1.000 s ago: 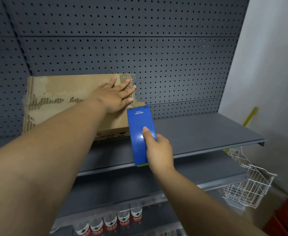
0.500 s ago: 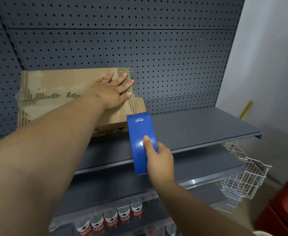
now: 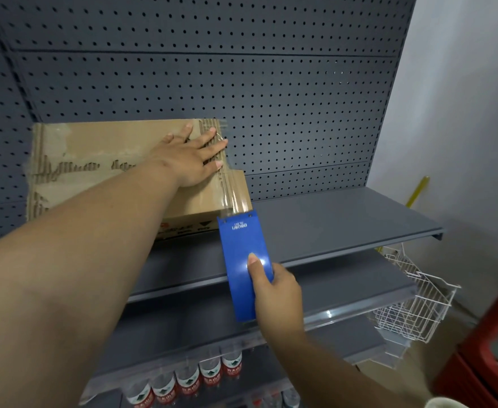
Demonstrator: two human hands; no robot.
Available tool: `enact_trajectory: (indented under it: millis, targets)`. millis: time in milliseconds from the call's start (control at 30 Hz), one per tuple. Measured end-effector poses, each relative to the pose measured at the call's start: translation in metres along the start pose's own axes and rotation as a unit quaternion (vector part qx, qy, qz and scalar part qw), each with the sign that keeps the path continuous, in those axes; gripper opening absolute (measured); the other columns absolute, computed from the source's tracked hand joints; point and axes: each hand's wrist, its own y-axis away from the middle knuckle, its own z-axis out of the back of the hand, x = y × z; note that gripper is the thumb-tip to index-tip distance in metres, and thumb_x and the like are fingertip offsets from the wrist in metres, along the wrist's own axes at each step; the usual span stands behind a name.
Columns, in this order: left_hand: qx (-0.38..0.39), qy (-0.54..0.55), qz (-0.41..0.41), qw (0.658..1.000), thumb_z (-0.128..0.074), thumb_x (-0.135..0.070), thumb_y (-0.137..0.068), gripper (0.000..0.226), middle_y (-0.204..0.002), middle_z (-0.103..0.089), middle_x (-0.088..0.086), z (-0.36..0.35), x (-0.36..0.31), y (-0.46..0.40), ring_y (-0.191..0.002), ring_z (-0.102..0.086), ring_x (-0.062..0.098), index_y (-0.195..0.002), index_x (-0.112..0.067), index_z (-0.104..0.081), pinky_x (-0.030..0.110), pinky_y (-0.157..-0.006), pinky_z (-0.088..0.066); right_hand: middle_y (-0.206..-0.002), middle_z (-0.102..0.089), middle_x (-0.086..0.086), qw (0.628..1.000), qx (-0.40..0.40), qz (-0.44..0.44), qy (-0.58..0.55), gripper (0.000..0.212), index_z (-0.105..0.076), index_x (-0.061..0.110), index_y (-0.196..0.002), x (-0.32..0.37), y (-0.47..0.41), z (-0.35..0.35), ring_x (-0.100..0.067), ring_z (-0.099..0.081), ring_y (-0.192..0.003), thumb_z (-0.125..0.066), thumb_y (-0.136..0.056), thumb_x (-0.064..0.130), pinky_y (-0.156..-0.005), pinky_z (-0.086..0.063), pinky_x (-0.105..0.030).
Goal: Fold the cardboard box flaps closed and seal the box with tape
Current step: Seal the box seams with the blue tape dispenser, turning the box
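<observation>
Nearest, below the shelf (image 3: 330, 219) that carried the box (image 3: 118, 160), bottles (image 3: 209, 372) stood in a row. In front of that shelf's edge the right hand (image 3: 277, 298) gripped a blue tape dispenser (image 3: 246, 266), thumb pressed on its face, with clear tape (image 3: 234, 192) stretched from it up onto the box's right end. Farther back, the left hand (image 3: 193, 160) lay flat with fingers spread on the box's closed top, and the box sat against the pegboard (image 3: 241, 83).

Shop: pegboard-backed shelving (image 3: 344, 219), bottled water row (image 3: 188, 381), wire basket (image 3: 415, 307)
</observation>
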Motion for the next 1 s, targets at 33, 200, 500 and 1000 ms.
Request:
enact_trajectory:
  millis: [33, 200, 500, 1000]
  targets:
    - [0.002, 0.0, 0.002, 1.0, -0.011, -0.057, -0.094, 0.052, -0.153, 0.019, -0.017, 0.001, 0.0, 0.0, -0.143, 0.016, 0.022, -0.141, -0.049, 0.011, 0.045, -0.117, 0.001, -0.059, -0.046, 0.008, 1.0, 0.001, -0.008, 0.003, 0.038, -0.042, 0.023, -0.061, -0.003, 0.003, 0.001, -0.003, -0.043, -0.047, -0.052, -0.09, 0.045, -0.041, -0.031, -0.01]
    - [0.004, 0.009, 0.012, 1.0, -0.011, -0.055, -0.095, 0.052, -0.153, 0.019, -0.016, 0.002, -0.002, -0.001, -0.143, 0.016, 0.023, -0.142, -0.047, 0.01, 0.046, -0.116, 0.002, -0.056, -0.043, 0.006, 1.0, 0.005, -0.024, -0.002, 0.041, -0.041, 0.02, -0.059, 0.0, -0.004, 0.003, -0.009, -0.039, -0.048, -0.053, -0.09, 0.044, -0.049, -0.032, -0.022]
    - [-0.096, 0.014, -0.043, 0.994, -0.025, -0.04, -0.099, 0.056, -0.157, -0.008, 0.002, -0.005, -0.013, -0.002, -0.144, -0.005, 0.026, -0.149, -0.023, -0.007, 0.043, -0.117, -0.014, -0.051, -0.033, 0.006, 0.999, -0.008, -0.032, 0.023, 0.049, -0.029, 0.02, -0.054, 0.01, -0.011, 0.005, -0.009, -0.031, -0.045, -0.052, -0.091, 0.043, -0.047, -0.025, -0.022]
    - [-0.014, -0.071, -0.041, 0.997, -0.018, -0.09, -0.062, 0.09, -0.155, 0.019, 0.007, -0.001, -0.017, 0.003, -0.142, 0.015, 0.033, -0.137, -0.054, 0.017, 0.051, -0.116, -0.004, -0.054, -0.038, 0.002, 0.998, 0.026, -0.046, 0.024, 0.05, -0.032, 0.015, -0.054, 0.017, -0.032, 0.006, -0.017, -0.037, -0.053, -0.053, -0.089, 0.044, -0.052, -0.029, -0.029]
